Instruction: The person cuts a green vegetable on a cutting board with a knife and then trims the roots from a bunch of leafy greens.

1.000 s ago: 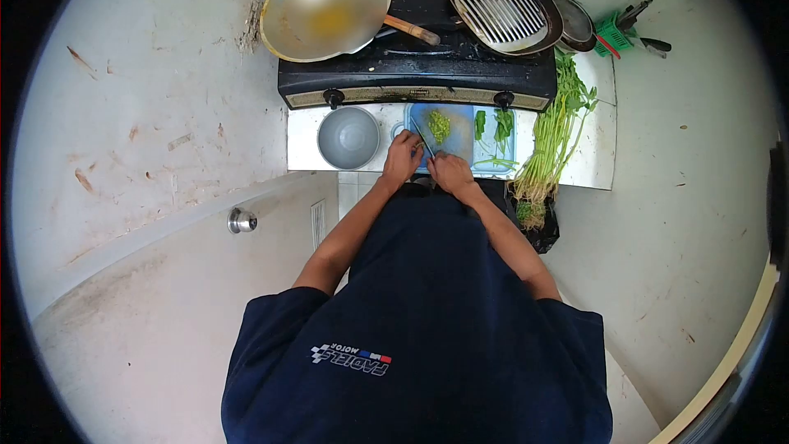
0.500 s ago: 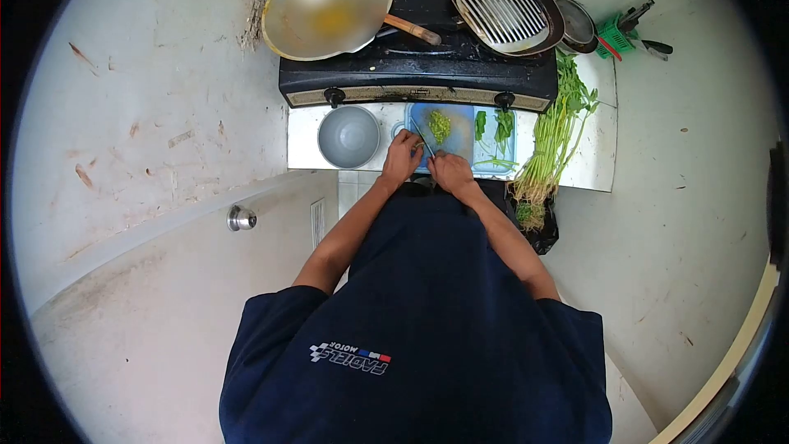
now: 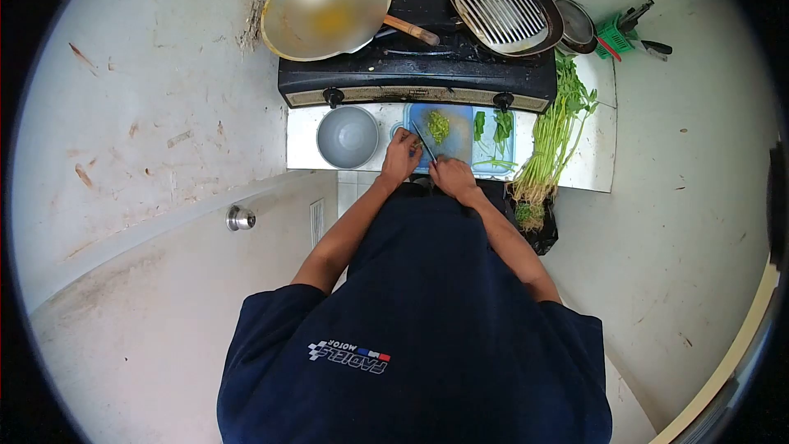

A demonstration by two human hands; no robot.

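Observation:
My right hand (image 3: 452,175) is closed round the handle of a knife (image 3: 425,143), whose blade points up and left over a blue cutting board (image 3: 418,113). At the board's left edge, the fingers of my left hand (image 3: 400,156) are curled close beside the blade. A little yellow-green stalk shows at those fingertips, mostly hidden by them. Chopped greens (image 3: 438,126) lie in a small heap just beyond the knife. To the right, cut leaves (image 3: 503,125) and thin stems rest in a light blue tray (image 3: 513,148).
Left of the board stands a grey bowl (image 3: 348,138). A rooted bunch of leafy greens (image 3: 552,136) hangs over the counter's front edge at right. Behind is a black stove (image 3: 419,74) with a wok (image 3: 327,8) and a grill pan (image 3: 505,10). A green basket (image 3: 612,34) holds utensils.
The knife blade has shifted slightly, its tip a little further left and lower. Both hands stay in nearly the same place, and the heap looks the same.

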